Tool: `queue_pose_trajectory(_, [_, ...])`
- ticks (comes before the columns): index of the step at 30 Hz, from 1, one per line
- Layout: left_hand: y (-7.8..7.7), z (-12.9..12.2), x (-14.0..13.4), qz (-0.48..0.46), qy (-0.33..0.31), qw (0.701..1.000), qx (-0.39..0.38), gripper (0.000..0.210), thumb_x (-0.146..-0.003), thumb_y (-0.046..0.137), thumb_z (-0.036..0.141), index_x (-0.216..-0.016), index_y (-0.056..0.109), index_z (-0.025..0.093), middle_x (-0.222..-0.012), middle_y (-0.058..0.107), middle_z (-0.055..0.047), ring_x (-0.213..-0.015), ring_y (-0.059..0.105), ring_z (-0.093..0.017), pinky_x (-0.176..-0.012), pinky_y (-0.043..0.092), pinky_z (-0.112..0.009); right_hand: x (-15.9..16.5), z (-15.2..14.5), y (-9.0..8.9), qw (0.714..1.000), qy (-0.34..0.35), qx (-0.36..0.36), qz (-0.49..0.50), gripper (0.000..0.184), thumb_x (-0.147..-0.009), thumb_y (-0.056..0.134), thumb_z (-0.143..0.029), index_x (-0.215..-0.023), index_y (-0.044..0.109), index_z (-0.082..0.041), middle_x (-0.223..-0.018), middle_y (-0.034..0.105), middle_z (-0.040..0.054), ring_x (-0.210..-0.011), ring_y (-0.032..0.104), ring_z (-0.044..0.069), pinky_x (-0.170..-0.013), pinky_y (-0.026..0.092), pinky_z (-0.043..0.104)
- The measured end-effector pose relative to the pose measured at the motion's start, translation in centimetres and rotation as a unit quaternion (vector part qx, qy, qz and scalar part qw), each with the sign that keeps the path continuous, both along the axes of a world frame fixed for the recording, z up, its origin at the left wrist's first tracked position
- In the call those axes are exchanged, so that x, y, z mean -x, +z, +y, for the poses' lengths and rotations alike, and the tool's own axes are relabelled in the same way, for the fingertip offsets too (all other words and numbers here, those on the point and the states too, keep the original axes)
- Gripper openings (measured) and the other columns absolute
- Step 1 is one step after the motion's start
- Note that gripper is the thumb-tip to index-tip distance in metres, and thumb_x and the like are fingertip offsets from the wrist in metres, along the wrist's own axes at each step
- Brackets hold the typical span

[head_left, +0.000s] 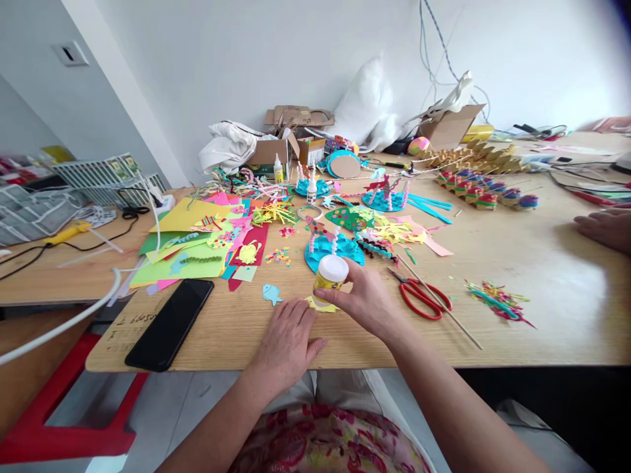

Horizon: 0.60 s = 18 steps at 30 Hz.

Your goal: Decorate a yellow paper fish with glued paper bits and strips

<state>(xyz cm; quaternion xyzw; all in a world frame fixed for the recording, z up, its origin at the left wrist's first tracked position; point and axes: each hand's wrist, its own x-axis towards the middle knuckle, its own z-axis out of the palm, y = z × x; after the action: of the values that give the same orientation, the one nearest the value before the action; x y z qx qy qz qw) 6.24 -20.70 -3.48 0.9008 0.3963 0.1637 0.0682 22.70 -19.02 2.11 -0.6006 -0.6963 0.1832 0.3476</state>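
Observation:
My right hand (pixel 367 299) grips a thick glue stick (pixel 331 272) with a yellow label and a white end facing up. Its lower end meets a yellow paper cutout (pixel 328 309) on the table, partly hidden by my hands. My left hand (pixel 286 338) lies flat, fingers stretched out, their tips at the cutout's left edge. Just beyond that hand is a small blue paper fish (pixel 271 293). Behind the glue stick stands a blue paper base (pixel 315 255) with twisted pink-and-white posts and a pink spotted fish (pixel 318 228).
Left lie a black phone (pixel 170 324) and stacked coloured paper (pixel 182 266). Red-handled scissors (pixel 424 297) and a wooden stick (pixel 444 305) are right of my hand. Further right are paper scraps (pixel 500 301) and another person's hand (pixel 604 226). Boxes (pixel 269 156) stand at the back.

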Motion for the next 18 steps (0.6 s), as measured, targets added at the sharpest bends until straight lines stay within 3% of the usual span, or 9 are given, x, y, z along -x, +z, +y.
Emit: queue_pose_trajectory(18, [0.0,0.1,0.1,-0.007,-0.003,1.000,0.000,0.028,-0.077,0.055,0.029,-0.102,0.046,0.019,-0.110,0.051,-0.007,-0.111,0.042,-0.022,-0.097,0.032,-0.042,-1.3,-0.6,0.4,1.000,-0.008,0.015,-0.013,0.030,-0.066,0.062,-0.044,-0.080,0.059,-0.017,-0.071,0.063,0.0019,-0.063,0.053,0.017,-0.053,0.036,0.026])
